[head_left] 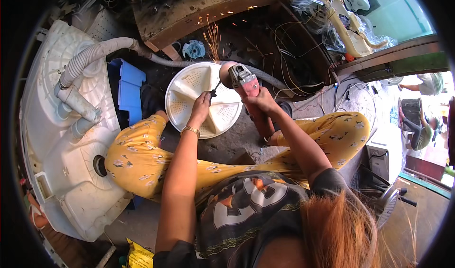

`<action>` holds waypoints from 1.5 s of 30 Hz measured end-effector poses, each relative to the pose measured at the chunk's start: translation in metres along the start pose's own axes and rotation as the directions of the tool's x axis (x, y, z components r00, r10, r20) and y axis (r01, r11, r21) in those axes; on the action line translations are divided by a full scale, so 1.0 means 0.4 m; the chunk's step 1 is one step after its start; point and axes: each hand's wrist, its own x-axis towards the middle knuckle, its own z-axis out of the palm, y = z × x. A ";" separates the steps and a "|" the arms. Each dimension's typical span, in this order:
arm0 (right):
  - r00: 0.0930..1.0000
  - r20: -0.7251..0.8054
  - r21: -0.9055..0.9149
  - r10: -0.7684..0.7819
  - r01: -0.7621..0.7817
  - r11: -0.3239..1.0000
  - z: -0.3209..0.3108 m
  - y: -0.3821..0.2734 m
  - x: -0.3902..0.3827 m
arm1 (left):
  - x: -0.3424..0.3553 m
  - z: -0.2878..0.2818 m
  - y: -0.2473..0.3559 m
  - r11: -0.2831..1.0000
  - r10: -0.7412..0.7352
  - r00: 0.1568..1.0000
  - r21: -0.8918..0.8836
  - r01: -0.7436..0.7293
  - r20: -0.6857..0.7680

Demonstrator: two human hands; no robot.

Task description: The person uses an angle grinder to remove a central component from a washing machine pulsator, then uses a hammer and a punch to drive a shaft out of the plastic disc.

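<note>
My right hand [263, 102] is wrapped round a red angle grinder [247, 84] with a grey metal head. Its round disc [227, 74] touches or nearly touches the tip of a thin dark shaft. That shaft belongs to a screwdriver-like tool with a black handle [213, 93], pinched in my left hand [202, 104]. Orange sparks [213, 38] fly up and away from the disc. Below both hands a round white plastic washing machine pulsator [182, 97], ribbed and full of small holes, lies on the floor between my legs.
A large white plastic washer tub [80, 173] with a grey corrugated hose [97, 54] stands at left, beside a blue plastic bin [130, 90]. Ahead is a wooden bench [199, 21]. Loose wires [294, 52] tangle at the right. Two other people appear at far right.
</note>
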 end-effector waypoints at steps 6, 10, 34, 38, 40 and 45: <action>0.999 -0.039 0.057 0.037 -0.034 0.998 0.007 -0.007 -0.003 | -0.004 -0.011 -0.006 0.998 0.064 0.995 -0.024 -0.066 -0.080; 0.999 -0.031 0.060 0.021 -0.019 0.998 0.011 0.000 -0.009 | -0.003 -0.018 0.003 0.999 0.023 0.998 -0.027 -0.025 -0.060; 1.000 -0.027 0.122 -0.001 0.004 0.993 -0.006 0.018 0.010 | -0.006 0.022 0.004 0.997 0.069 0.996 0.034 -0.067 -0.053; 0.999 -0.038 0.142 0.007 -0.002 0.990 0.000 -0.001 0.016 | -0.008 -0.031 -0.030 0.996 -0.038 0.998 -0.082 0.034 -0.058; 0.999 -0.050 0.141 -0.003 0.010 0.990 -0.016 0.009 0.016 | -0.006 -0.023 -0.020 0.999 0.008 0.994 -0.032 -0.012 -0.108; 0.997 -0.081 0.123 0.000 0.010 0.992 -0.046 0.036 0.002 | -0.037 0.007 0.087 0.984 0.109 0.944 0.170 -0.058 -0.313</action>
